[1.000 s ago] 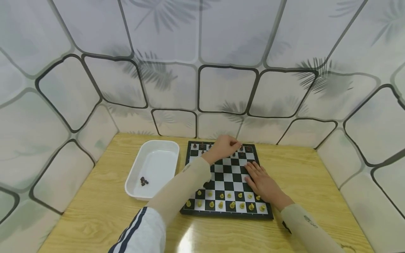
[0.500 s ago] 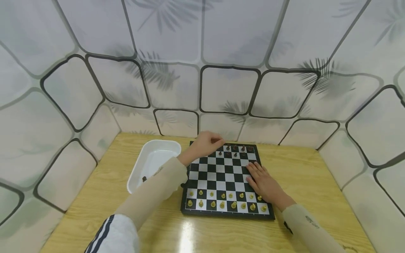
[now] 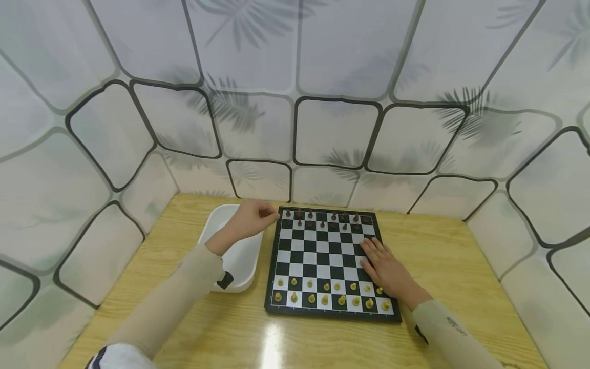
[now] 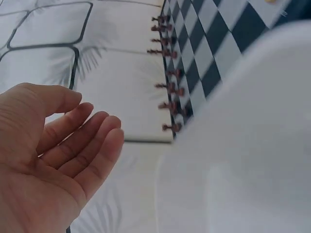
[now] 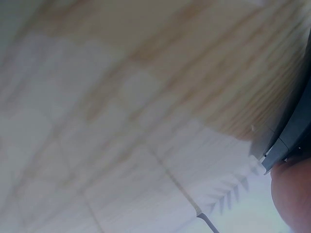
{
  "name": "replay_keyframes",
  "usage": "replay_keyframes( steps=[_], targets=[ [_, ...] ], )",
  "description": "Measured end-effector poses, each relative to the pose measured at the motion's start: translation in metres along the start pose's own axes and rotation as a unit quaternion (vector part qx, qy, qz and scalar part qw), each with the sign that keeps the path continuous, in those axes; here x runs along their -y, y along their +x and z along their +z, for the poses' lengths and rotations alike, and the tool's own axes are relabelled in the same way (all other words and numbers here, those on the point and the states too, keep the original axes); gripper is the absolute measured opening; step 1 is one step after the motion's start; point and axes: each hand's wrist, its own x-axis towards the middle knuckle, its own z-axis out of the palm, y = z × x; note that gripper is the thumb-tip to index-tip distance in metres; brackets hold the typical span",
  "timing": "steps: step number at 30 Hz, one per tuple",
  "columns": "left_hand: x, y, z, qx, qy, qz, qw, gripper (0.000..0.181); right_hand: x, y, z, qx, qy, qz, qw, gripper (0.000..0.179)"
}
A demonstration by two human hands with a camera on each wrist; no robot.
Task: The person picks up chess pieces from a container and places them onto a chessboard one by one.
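My left hand [image 3: 246, 223] hovers over the far end of the white tray [image 3: 245, 262], just left of the chessboard [image 3: 322, 259]. In the left wrist view its fingers [image 4: 99, 162] curve loosely, with nothing between them and the thumb. Along the board's far side stand dark red chess pieces [image 3: 310, 214] in two rows, with gaps between some. Yellow chess pieces [image 3: 341, 300] fill two rows on the near side. My right hand [image 3: 387, 269] rests on the board's right edge, fingers extended. The right wrist view shows only part of that hand [image 5: 294, 194] beside the dark board edge.
The board and tray stand on a light wooden table [image 3: 442, 266]. A patterned curtain [image 3: 332, 133] rises behind the table and on both sides. My left forearm covers much of the tray's near left part.
My left hand has moved left from above the far rows of the board to over the tray, uncovering the dark red pieces. The right hand stays on the board's edge.
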Motion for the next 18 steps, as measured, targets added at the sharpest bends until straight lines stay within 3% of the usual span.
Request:
replay_keyframes(
  steps=[7,13,18],
  targets=[
    [0.032,-0.036,-0.025,0.007,0.018,-0.054,0.9984,0.022,-0.001,0.001,0.001,0.001,0.0,0.004,1.0,0.061],
    [0.047,-0.061,-0.036,0.057,0.02,-0.105,0.9926,0.021,-0.002,0.001,0.002,0.002,-0.004,0.004,1.0,0.061],
    [0.051,-0.075,-0.039,0.105,0.067,-0.138,0.9826,0.019,-0.002,0.001,0.002,0.005,-0.005,0.003,1.0,0.061]
  ],
)
